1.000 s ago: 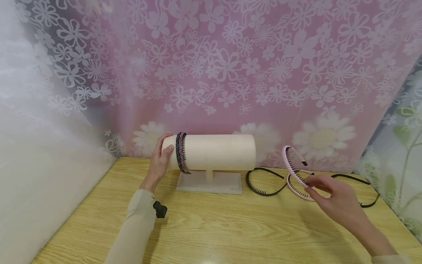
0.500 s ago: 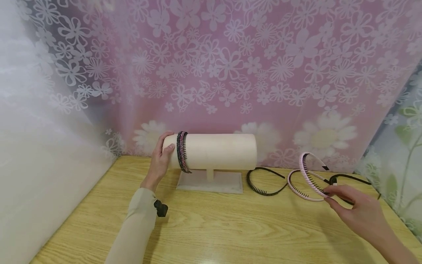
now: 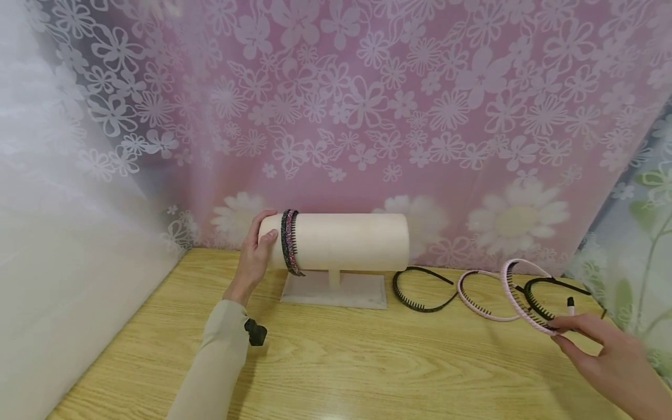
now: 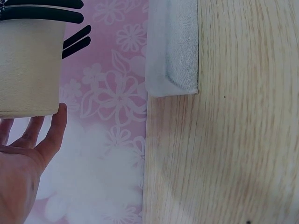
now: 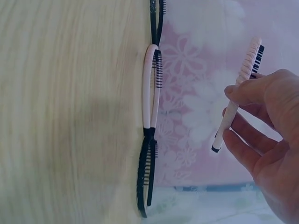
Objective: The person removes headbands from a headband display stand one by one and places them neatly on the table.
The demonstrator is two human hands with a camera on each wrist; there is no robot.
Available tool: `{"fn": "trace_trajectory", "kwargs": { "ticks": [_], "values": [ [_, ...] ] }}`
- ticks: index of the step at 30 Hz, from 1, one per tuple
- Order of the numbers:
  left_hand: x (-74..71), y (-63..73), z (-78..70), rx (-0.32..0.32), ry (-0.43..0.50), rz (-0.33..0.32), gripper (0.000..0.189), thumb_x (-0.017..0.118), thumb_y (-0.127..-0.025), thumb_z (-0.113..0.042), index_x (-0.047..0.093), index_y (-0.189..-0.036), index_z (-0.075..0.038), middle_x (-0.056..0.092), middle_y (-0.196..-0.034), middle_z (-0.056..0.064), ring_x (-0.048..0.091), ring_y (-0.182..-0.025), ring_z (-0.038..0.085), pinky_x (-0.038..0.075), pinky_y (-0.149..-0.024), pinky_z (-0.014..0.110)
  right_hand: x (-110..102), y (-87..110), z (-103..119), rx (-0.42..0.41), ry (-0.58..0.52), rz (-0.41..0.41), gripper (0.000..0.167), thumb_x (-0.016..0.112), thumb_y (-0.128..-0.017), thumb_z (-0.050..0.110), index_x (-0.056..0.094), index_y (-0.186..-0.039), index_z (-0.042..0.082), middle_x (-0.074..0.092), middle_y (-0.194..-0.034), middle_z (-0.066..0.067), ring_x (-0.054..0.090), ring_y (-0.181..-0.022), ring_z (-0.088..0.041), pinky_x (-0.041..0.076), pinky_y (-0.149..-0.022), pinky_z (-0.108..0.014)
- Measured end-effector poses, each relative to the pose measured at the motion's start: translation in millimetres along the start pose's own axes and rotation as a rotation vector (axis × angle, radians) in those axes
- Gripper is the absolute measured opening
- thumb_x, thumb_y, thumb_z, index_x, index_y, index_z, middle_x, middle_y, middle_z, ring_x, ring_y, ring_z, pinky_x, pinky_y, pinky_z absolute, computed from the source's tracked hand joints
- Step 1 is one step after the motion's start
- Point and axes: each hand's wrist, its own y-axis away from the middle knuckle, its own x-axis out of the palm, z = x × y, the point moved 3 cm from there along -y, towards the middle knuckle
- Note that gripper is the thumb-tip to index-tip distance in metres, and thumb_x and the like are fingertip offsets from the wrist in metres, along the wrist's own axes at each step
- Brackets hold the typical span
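My left hand (image 3: 252,256) holds the left end of the cream padded roll (image 3: 352,240) of a display stand, thumb in front and fingers over the top. In the left wrist view its fingertips (image 4: 60,114) lie at the roll's end edge. Two toothed headbands (image 3: 288,239), one dark and one glittery pink, sit side by side on the roll near that hand. At the right, my right hand (image 3: 611,353) pinches a pink toothed headband (image 3: 508,291) near one end, raised above the table; the right wrist view shows the same wrapped pink headband (image 5: 246,67) tilted between thumb and fingers.
A dark headband (image 3: 408,303), a pink one (image 3: 472,304) and another dark one (image 3: 534,306) lie in an overlapping row along the table's back. The stand's pale base (image 3: 310,296) rests on the wooden table (image 3: 336,356). Behind hangs a pink flowered curtain (image 3: 336,116).
My right hand has moved right and down with the pink headband, from over the pink headband on the table to before the right-hand dark one. My left hand has stayed on the roll.
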Motion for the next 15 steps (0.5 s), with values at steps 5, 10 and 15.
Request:
{"fn": "trace_trajectory", "kwargs": {
  "ticks": [5,10,15],
  "values": [
    [-0.4,1.0,-0.1,0.002,-0.006,-0.001,0.048,0.047,-0.104,-0.026,0.045,-0.151,-0.017,0.054,-0.138,0.022,0.057,-0.089,0.025,0.053,-0.066,0.037,-2.3,10.4,-9.0,0.040,0.026,0.015,0.044,0.089,-0.054,-0.012,0.073,-0.082,0.017,0.060,-0.084,0.029,0.034,-0.092,0.036,0.036,-0.066,0.002],
    [-0.4,1.4,0.8,0.020,-0.005,-0.011,0.048,0.048,-0.104,-0.024,0.045,-0.151,-0.013,0.051,-0.147,0.018,0.057,-0.090,0.025,0.052,-0.068,0.037,-5.2,20.8,-17.3,0.137,-0.002,0.046,0.048,0.085,-0.049,-0.023,0.072,-0.080,0.010,0.056,-0.081,0.033,0.036,-0.085,0.034,0.034,-0.064,0.005],
    [-1.1,1.4,2.8,0.025,0.005,-0.014,0.048,0.048,-0.104,-0.024,0.045,-0.151,-0.012,0.050,-0.148,0.017,0.057,-0.092,0.025,0.053,-0.068,0.036,-5.1,33.6,-31.4,0.197,-0.078,0.061,0.036,0.080,-0.061,-0.026,0.070,-0.080,0.003,0.053,-0.084,0.037,0.042,-0.080,0.029,0.035,-0.064,0.006]
  ]
}}
